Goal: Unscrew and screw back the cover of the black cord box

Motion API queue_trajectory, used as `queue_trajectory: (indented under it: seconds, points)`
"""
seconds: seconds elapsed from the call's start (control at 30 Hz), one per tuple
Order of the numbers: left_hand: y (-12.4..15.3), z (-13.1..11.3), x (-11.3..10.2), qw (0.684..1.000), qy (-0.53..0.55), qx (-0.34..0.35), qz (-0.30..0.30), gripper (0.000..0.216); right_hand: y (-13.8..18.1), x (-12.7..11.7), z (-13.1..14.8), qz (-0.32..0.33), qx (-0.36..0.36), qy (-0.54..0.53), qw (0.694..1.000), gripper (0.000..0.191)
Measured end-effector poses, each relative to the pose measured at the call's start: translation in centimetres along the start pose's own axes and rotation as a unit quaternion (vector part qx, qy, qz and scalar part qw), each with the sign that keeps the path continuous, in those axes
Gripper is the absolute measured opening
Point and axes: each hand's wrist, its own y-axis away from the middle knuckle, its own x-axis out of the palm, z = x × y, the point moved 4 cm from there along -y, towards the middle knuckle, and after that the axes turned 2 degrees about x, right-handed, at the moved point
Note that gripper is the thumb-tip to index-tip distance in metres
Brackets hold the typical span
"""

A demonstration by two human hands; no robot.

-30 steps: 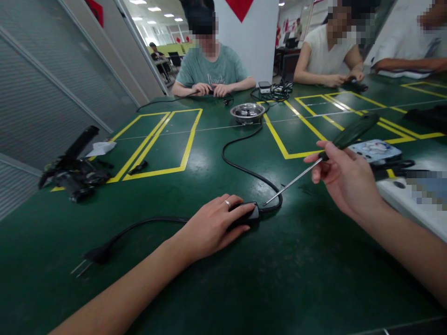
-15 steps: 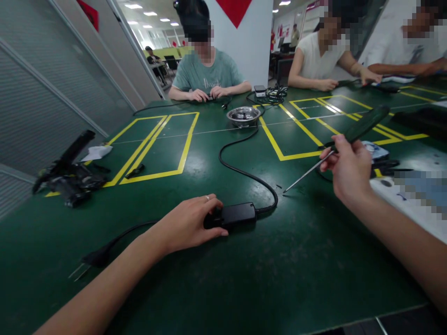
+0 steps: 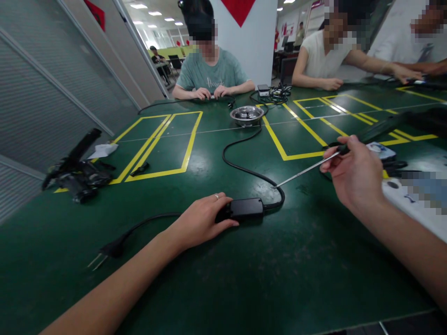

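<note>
My left hand [image 3: 200,221] grips the left end of a black power adapter box [image 3: 247,208] lying on the table, thumb in front and fingers behind. From that side a black cord runs to a two-pin plug [image 3: 113,249] at lower left. A thicker black cable [image 3: 281,197] leaves the box's other end and curves away toward a metal bowl. My right hand [image 3: 356,174] is closed around a screwdriver [image 3: 307,170] with a long thin shaft and a dark handle. Its tip points left and down, crossing the cable's bend close to the table surface.
The metal bowl [image 3: 247,115] holds small dark pieces. Dark parts [image 3: 78,174] are piled at left, a small black part [image 3: 140,170] near the yellow tape. A white object [image 3: 415,202] lies at right. Co-workers sit opposite, near a cable coil [image 3: 275,94].
The screwdriver tip has moved left, from right of the cable to across its bend. A small dark piece there no longer shows. My view shifted slightly; a co-worker's arm reached right.
</note>
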Motion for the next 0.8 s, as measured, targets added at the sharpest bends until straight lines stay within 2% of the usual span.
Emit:
queue_trajectory:
  seconds: [0.17, 0.3, 0.5, 0.8]
  points:
    - [-0.5, -0.1, 0.3, 1.000, 0.004, 0.020, -0.016, 0.051, 3.5, 2.3, -1.6, 0.093, 0.120, -0.051, 0.987, 0.016]
    - [-0.5, -0.1, 0.4, 1.000, 0.004, 0.016, -0.018, 0.051, 6.0, 3.6, -2.8, 0.134, 0.176, -0.059, 0.973, 0.014]
    - [-0.5, -0.2, 0.3, 1.000, 0.006, 0.013, -0.014, 0.050, 6.7, 3.9, -3.1, 0.165, 0.189, -0.060, 0.966, 0.013]
    - [-0.6, -0.3, 0.1, 1.000, 0.003, 0.013, -0.015, 0.050, 6.5, 4.0, -2.7, 0.158, 0.178, -0.060, 0.969, 0.013]
